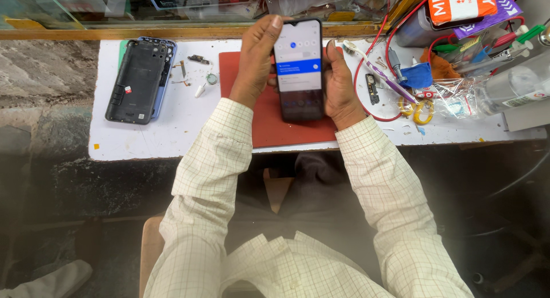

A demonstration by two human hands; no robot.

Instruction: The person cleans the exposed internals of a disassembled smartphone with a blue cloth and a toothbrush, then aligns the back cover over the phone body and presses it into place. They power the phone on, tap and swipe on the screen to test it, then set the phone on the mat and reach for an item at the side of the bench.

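A black smartphone (299,69) with its screen lit is held upright above a red mat (263,123). My left hand (255,60) grips its left edge, fingers curling over the top corner. My right hand (339,83) holds the right edge, thumb resting beside the screen. Both sleeves are pale checked cloth.
A dark phone back cover (136,83) lies on a blue phone frame at the left of the white worktop (172,137). Small loose parts (197,75) lie between it and the mat. To the right are a toothbrush (381,69), yellow-handled scissors (417,109), red wires, plastic bags and tools.
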